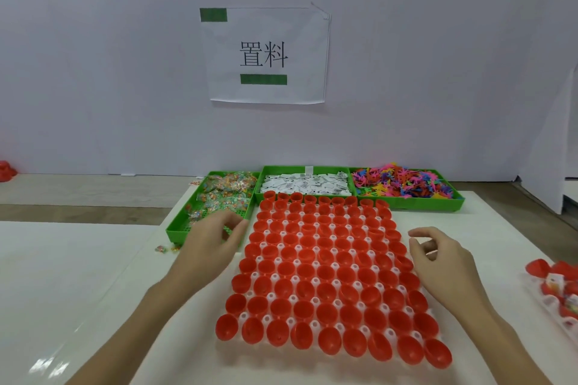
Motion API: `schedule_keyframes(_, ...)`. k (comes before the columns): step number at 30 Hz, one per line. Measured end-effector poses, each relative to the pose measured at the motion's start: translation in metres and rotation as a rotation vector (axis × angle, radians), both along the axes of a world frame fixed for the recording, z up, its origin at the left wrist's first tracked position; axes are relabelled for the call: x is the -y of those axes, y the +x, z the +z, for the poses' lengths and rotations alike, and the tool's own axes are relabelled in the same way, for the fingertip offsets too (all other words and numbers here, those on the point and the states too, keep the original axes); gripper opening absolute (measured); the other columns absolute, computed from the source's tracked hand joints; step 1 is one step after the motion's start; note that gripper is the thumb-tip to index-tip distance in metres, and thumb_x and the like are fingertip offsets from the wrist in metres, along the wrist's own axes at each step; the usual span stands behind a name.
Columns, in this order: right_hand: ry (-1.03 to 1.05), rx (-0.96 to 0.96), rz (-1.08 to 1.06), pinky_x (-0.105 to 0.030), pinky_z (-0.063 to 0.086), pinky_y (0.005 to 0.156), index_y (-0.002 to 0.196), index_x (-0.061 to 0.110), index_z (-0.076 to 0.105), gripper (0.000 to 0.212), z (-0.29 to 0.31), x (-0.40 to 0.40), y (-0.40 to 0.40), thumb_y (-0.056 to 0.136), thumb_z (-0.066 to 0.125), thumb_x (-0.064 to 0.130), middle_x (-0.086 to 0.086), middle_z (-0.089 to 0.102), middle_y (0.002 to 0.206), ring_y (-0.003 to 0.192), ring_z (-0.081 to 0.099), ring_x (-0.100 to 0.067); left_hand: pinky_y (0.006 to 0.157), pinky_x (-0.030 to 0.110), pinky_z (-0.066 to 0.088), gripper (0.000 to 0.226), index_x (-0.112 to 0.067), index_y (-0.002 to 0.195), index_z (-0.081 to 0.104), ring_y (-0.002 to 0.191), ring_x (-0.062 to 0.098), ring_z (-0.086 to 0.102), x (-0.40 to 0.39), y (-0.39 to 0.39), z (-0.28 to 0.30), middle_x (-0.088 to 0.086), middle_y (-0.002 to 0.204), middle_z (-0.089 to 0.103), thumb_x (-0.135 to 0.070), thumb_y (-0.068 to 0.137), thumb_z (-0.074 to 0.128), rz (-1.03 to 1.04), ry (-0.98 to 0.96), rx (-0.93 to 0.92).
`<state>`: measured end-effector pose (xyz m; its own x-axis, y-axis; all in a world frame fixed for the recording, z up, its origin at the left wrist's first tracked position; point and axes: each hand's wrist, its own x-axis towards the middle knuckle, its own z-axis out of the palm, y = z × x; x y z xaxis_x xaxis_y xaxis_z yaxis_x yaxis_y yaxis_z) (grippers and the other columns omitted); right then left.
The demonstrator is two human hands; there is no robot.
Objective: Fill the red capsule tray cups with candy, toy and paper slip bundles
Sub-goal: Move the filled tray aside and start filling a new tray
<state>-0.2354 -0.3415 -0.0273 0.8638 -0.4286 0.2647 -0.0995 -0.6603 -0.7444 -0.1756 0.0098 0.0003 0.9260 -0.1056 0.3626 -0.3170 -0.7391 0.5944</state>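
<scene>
On the white desk [78, 275], the red plastic capsule tray [328, 272] lies lengthwise between both hands, its cups looking empty. Three green plastic supply trays sit behind it; the candy tray [183, 222] is nearest the left hand [212, 237], whose loosely spread fingers reach over it, holding nothing. The right hand [438, 256] hovers with fingers loosely curled, also holding nothing.

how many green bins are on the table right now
3, in a row behind the red capsule tray: candy bin left, paper slip bin middle, toy bin right.

red capsule tray [328, 275] lies flat, cups empty, before 3 green bins [406, 205].
</scene>
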Motion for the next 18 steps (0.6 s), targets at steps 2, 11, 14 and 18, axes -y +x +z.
schedule_keyframes(2,0.000,-0.051,0.014,-0.026,0.045,0.065,0.116,0.016,0.070,0.020,-0.004,0.003,0.002,0.101,0.058,0.021,0.002,0.071,0.087,0.077,0.064,-0.008,0.065,0.029,0.047,0.021,-0.016,0.089,0.067,0.069,0.012,0.060,0.015,0.000,-0.009,-0.006,0.080,0.065,-0.030,0.102,0.058,0.015,0.116,0.092)
schedule_keyframes(11,0.054,-0.096,0.018,-0.013,0.042,0.066,0.116,0.016,0.077,0.024,-0.011,0.009,0.008,0.102,0.057,0.022,0.010,0.071,0.092,0.082,0.060,0.002,0.058,0.033,0.050,0.022,-0.016,0.090,0.064,0.063,0.007,0.060,0.025,-0.013,-0.019,-0.009,0.072,0.065,-0.035,0.100,0.060,0.180,0.028,0.119)
schedule_keyframes(14,0.060,-0.094,0.026,-0.016,0.042,0.065,0.108,0.017,0.079,0.021,-0.012,0.011,0.007,0.101,0.059,0.023,0.012,0.070,0.087,0.082,0.060,0.003,0.060,0.034,0.052,0.019,-0.020,0.087,0.062,0.062,0.006,0.061,0.021,-0.019,-0.020,-0.011,0.070,0.064,-0.034,0.099,0.061,0.178,-0.018,0.108)
schedule_keyframes(18,0.004,-0.133,0.040,-0.018,0.042,0.063,0.089,0.026,0.075,0.018,-0.008,0.017,0.007,0.100,0.061,0.025,0.012,0.072,0.083,0.079,0.062,-0.001,0.058,0.025,0.041,0.011,-0.016,0.092,0.066,0.066,0.008,0.058,0.013,-0.014,-0.019,-0.005,0.082,0.067,-0.021,0.100,0.061,0.164,0.093,0.160)
